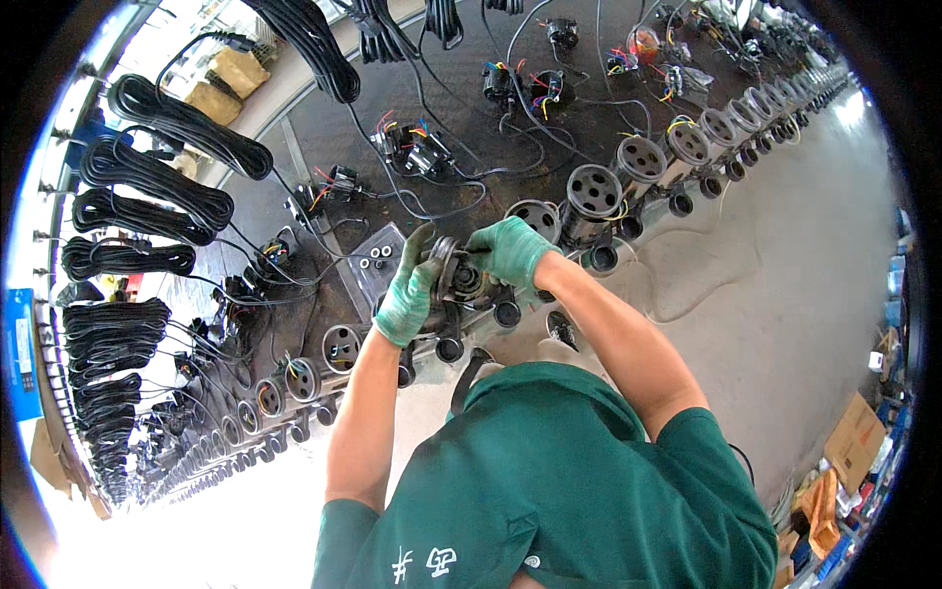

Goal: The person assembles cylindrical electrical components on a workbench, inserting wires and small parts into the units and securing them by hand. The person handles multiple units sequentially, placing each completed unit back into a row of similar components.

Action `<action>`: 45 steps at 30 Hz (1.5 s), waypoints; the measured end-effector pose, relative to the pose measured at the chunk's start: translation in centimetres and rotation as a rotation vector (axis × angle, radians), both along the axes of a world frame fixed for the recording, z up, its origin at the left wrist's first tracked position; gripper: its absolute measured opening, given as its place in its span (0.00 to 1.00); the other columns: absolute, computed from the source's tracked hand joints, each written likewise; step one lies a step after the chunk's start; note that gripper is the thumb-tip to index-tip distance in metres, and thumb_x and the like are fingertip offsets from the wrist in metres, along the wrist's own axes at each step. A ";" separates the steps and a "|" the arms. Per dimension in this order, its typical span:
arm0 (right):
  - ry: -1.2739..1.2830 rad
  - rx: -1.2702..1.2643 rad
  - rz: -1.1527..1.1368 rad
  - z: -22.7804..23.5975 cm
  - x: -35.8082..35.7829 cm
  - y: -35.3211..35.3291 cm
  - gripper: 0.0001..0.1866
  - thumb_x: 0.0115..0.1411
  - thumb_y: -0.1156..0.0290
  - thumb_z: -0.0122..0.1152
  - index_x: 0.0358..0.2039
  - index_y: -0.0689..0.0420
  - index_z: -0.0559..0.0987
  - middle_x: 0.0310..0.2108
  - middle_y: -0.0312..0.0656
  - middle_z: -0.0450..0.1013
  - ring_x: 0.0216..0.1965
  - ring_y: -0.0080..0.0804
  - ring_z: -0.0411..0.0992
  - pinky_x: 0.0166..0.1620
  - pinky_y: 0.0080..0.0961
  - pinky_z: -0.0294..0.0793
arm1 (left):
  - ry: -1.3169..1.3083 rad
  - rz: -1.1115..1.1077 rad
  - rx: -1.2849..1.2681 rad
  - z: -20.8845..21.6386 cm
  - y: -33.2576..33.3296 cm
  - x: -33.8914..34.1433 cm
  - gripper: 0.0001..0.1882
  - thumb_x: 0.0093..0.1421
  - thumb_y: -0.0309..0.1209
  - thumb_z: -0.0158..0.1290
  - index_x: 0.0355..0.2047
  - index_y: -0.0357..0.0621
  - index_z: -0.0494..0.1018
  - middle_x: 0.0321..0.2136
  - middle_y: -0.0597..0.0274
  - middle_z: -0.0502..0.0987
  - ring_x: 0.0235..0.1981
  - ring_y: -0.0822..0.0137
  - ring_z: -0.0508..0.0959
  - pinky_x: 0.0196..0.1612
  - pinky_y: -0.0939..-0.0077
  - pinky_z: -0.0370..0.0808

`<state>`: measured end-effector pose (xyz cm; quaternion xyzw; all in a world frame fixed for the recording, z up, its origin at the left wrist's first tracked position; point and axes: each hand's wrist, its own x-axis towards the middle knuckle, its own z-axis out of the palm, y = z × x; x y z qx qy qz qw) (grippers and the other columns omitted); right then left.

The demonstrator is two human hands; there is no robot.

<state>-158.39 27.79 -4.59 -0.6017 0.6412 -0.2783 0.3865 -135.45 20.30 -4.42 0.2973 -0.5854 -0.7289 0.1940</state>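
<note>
Head view: both my hands are in green gloves, up at the near edge of the bench [471, 79], close to each other with one dark round part between them. Left grip [408, 293] is clamped on the dark round part [469, 282] from its left side, fingers up along the rim. Right grip [514, 251] has its fingertips curled against the same part at upper right; can't tell if they're pinching it or just bearing on it. Part's round end is turned toward me; finer detail is too small to read.

Just left of the left grip: clear tray [378, 285] with a few small white rings [375, 252]. Past it, farther left, black cable coils [191, 128] hang in a row.

Beyond both grips, well apart: black motor units [422, 157] with coloured leads, cables trailing over the bench.

Just past the right grip, a grey cylinder [594, 189] stands with its holed end up; more like it run off to the right along the edge. Below left of the left grip, another holed cylinder [341, 348] starts the row going left. Far right of the right grip, past the grey floor [726, 285]: a cardboard box [854, 442].
</note>
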 end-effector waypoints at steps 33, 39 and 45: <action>0.372 -0.091 0.236 1.6 -1.6 -0.6 0.25 0.62 0.65 0.67 0.59 0.56 0.78 0.51 0.53 0.79 0.54 0.55 0.78 0.55 0.46 0.78 | -0.793 -0.039 -1.012 1.9 3.4 -5.3 0.62 0.42 0.47 0.75 0.74 0.39 0.57 0.52 0.41 0.80 0.54 0.39 0.78 0.57 0.50 0.78; 0.164 -0.238 -0.029 2.6 -2.6 0.0 0.21 0.66 0.64 0.64 0.58 0.58 0.81 0.53 0.54 0.80 0.55 0.55 0.79 0.57 0.45 0.78 | -0.972 -0.152 -1.032 2.7 3.3 -5.5 0.53 0.48 0.48 0.74 0.72 0.47 0.64 0.54 0.40 0.78 0.54 0.40 0.79 0.55 0.51 0.80; 0.093 -0.219 -0.053 4.1 -5.2 3.6 0.21 0.66 0.66 0.65 0.57 0.58 0.81 0.51 0.55 0.81 0.52 0.56 0.79 0.54 0.43 0.79 | -1.043 -0.333 -0.926 4.1 2.4 -6.5 0.46 0.50 0.45 0.74 0.70 0.61 0.68 0.55 0.39 0.74 0.53 0.38 0.81 0.53 0.49 0.83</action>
